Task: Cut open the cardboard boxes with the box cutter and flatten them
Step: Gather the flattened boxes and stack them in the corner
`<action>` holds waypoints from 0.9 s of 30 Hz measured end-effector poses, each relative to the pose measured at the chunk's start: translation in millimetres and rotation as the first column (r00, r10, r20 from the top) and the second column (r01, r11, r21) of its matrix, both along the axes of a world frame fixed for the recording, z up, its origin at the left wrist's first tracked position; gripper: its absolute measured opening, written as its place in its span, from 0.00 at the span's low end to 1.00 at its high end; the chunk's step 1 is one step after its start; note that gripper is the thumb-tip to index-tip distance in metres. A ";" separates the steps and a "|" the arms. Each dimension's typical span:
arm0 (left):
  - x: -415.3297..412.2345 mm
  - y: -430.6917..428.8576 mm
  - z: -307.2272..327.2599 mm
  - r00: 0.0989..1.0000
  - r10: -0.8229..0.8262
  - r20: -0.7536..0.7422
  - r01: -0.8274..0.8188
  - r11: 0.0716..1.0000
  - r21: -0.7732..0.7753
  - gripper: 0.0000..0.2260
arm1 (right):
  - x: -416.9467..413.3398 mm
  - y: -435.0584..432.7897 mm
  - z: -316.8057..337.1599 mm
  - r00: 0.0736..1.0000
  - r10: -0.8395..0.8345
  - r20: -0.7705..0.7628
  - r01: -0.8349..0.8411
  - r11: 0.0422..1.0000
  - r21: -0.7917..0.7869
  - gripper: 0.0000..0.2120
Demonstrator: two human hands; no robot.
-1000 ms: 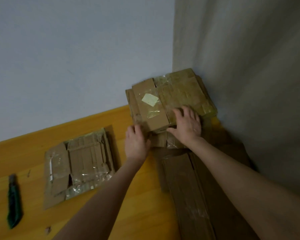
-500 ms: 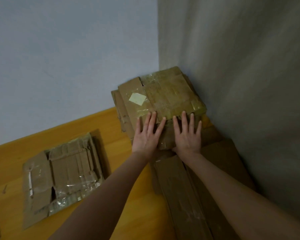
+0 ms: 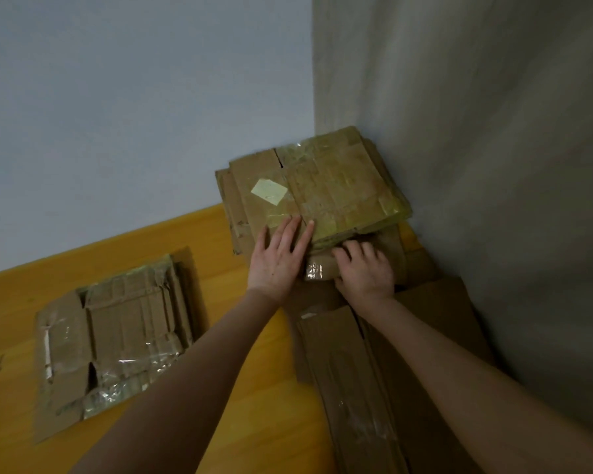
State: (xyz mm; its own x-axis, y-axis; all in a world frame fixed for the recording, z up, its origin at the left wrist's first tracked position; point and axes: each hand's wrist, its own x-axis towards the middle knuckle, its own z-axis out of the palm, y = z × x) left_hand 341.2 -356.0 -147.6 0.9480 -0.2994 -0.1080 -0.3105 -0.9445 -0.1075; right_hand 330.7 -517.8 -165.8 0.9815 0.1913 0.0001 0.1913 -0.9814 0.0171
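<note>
A stack of flattened brown cardboard boxes with glossy yellowish tape (image 3: 326,189) lies at 1 o'clock in the view, pushed into the corner where the pale blue-grey wall (image 3: 134,114) meets the grey wall (image 3: 476,148). A small pale label (image 3: 269,192) sits on the top sheet toward its 9 o'clock side.

The left hand (image 3: 278,258) lies flat on the stack's 6 o'clock edge, fingers straight and slightly spread, pressing down and holding nothing. The right hand (image 3: 365,268) is just beside it at 3 o'clock. Its fingers are curled with the tips tucked under the stack's overhanging edge, and it seems to grip a small folded cardboard flap with shiny tape (image 3: 317,268) between thumb and fingers, though shadow hides the contact.

Under both forearms, at 5 o'clock, long plain brown cardboard sheets (image 3: 374,371) lie flat along the grey wall. Well apart at 8 o'clock, a second flattened cardboard box with torn clear tape (image 3: 117,333) rests alone on the orange-yellow wooden counter (image 3: 240,388).
</note>
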 end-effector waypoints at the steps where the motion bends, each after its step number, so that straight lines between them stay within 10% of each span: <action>1: 1.2 2.5 1.7 0.999 -0.010 -0.037 0.009 1.000 -0.018 0.41 | -0.1 1.9 2.9 0.997 0.019 -0.074 -0.020 1.000 -0.005 0.19; 9: -15.8 31.5 16.6 0.989 0.048 0.140 -0.010 0.965 -0.262 0.38 | 3.9 -4.8 29.2 0.966 -0.089 -0.243 0.113 0.990 0.086 0.13; 22: -33.8 11.3 45.0 0.962 0.089 0.259 -0.056 0.989 -0.134 0.17 | 13.5 -21.0 85.5 1.000 0.001 0.007 -0.004 0.928 0.374 0.11; 27: -23.6 6.4 82.5 0.969 0.133 0.206 -0.066 0.951 -0.301 0.08 | 11.5 -26.0 122.3 0.983 0.104 -0.155 -0.071 0.977 0.201 0.27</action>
